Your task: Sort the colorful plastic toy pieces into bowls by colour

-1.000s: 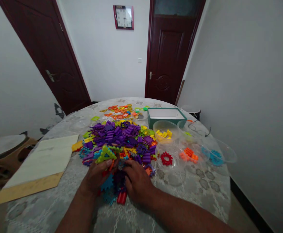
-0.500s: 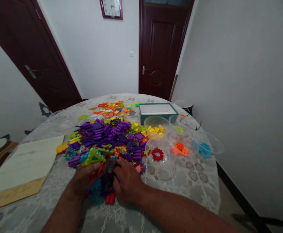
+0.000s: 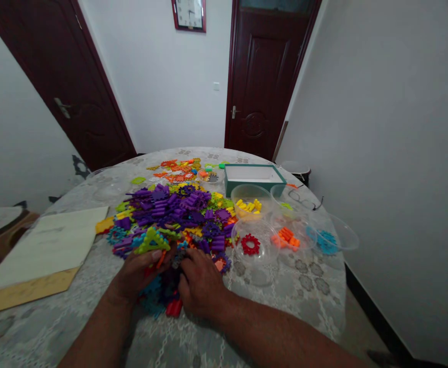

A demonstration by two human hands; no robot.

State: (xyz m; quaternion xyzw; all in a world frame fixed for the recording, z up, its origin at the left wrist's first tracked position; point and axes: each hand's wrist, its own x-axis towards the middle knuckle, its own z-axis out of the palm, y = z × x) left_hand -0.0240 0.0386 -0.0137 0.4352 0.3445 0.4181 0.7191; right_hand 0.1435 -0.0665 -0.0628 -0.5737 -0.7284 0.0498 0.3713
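My left hand [image 3: 139, 271] is closed around several plastic building pieces, among them a lime-green triangular piece [image 3: 153, 241] on top and an orange one below it. Close beside it, my right hand [image 3: 201, 281] rests at the near edge of the heap with fingers curled by a grey piece [image 3: 178, 258]; its fingertips are partly hidden. Between and under the hands lie blue gear-shaped pieces [image 3: 153, 299] and a red piece [image 3: 174, 307]. Just beyond spreads a large heap of mostly purple pieces [image 3: 170, 204], mixed with yellow and green ones.
Clear plastic bowls at the right hold yellow pieces [image 3: 249, 206], a red gear [image 3: 250, 244], orange pieces [image 3: 286, 238] and blue gears [image 3: 327, 242]. A green open box [image 3: 254, 188] stands behind them. On the left lies a paper sheet [image 3: 47, 245]; orange pieces [image 3: 180, 171] lie at the back.
The whole view has shifted slightly, so the scene sits a little farther right. Both hands keep nearly the same pose over the pieces.
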